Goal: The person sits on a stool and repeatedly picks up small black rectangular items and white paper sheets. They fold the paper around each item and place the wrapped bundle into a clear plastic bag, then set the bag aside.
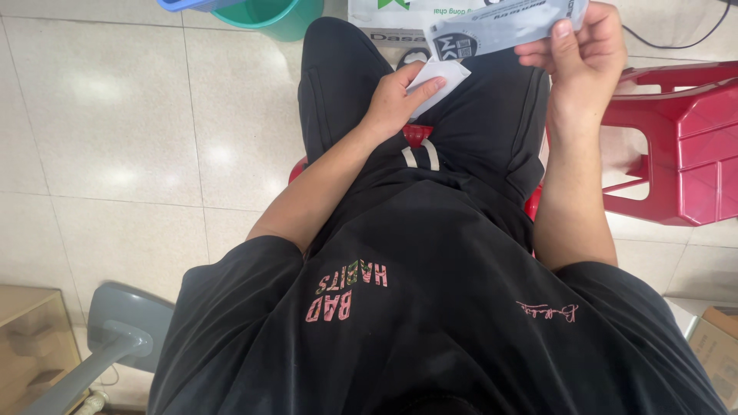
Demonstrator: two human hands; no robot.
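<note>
I sit on a red stool, looking down at my black shirt and black trousers. My left hand [401,96] presses a small white folded card [438,77] against my lap, fingers closed on its edge. My right hand [580,42] is raised at the upper right and pinches a flat grey-white printed packet [500,27] between thumb and fingers. The packet stretches leftward above the white card, and its top edge runs out of view.
A red plastic stool [676,146] stands to my right. A green bucket [269,15] sits at the top of the tiled floor [115,115]. A grey fan base [123,330] is at the lower left, beside a cardboard box [27,346]. Another box [719,346] is at the lower right.
</note>
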